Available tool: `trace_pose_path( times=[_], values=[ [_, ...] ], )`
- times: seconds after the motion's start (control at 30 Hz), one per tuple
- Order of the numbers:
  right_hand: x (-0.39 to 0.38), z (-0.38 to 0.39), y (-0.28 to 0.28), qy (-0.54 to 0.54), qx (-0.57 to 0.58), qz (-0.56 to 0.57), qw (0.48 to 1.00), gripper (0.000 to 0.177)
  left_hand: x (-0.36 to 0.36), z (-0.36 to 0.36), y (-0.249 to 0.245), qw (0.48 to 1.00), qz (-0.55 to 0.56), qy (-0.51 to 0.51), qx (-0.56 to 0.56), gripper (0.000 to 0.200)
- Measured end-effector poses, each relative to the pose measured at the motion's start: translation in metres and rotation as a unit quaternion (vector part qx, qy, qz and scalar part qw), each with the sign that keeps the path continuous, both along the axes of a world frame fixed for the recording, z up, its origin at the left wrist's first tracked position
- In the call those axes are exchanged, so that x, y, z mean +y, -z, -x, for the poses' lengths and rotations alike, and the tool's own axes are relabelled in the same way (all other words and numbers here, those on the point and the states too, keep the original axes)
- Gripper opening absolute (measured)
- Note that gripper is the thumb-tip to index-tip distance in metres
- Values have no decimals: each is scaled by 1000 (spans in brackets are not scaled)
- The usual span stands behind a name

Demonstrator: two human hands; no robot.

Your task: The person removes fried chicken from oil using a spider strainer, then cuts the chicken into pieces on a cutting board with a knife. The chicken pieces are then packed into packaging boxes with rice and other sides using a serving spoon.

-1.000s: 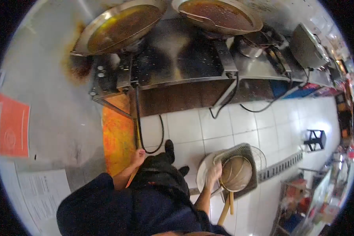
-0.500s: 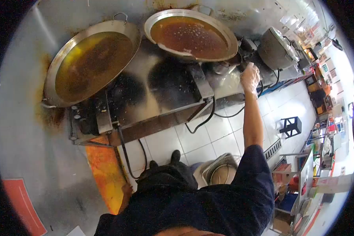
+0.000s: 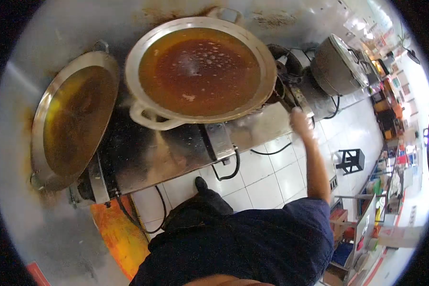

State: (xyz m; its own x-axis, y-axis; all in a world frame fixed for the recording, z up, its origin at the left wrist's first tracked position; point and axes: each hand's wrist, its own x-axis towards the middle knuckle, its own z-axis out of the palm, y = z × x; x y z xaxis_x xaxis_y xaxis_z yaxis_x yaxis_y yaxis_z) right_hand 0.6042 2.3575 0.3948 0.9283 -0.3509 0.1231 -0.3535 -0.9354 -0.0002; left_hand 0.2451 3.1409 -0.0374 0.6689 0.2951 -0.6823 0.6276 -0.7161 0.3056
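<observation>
My right hand [image 3: 300, 123] is stretched out past the right end of the stove, blurred, with its fingers curled closed. It is at the near end of a dark, long handle-like piece [image 3: 286, 102], but the grip itself is too smeared to make out. Left of it sits a large round pan [image 3: 200, 71] of reddish-brown oil, with small pale bits and bubbles afloat. A second wide pan [image 3: 78, 119] of yellow-brown oil stands farther left, seen at a slant. My left hand is out of sight.
The steel stove top [image 3: 162, 157] has black hoses [image 3: 236, 167] hanging at its front. A big lidded pot [image 3: 336, 66] stands to the right. On the tiled floor is a black stool [image 3: 351, 161]. Shelves [image 3: 362, 224] line the right side.
My view has shifted closer to the reddish oil pan. My right hand has come lower and nearer my body. My left hand, at the lower left before, has left the view.
</observation>
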Motion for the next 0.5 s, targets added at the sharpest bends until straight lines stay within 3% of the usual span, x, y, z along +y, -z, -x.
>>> trace_pose_path(
  times=[0.07,0.2,0.3,0.37,0.4,0.47,0.5],
  values=[
    [45,30,-16,17,16,-14,1000,11,-18,-20,-1,999,34,-7,-8,20],
    [69,47,-23,91,-65,-98,989,14,-44,-42,0,997,68,-13,-27,17],
    [59,56,-2,93,19,-104,990,24,-48,-50,1,996,79,-13,-48,15],
    [52,56,-1,85,4,-118,989,28,-46,-49,7,994,73,-5,-78,13],
    [46,53,1,84,-13,-135,987,32,-45,-46,12,993,61,14,-100,12],
    [-6,58,35,65,-112,-137,982,35,-28,-33,48,967,-25,153,-200,11],
    [-19,58,26,63,-152,-184,969,33,-26,-21,79,910,-148,244,-302,10]
  ],
)
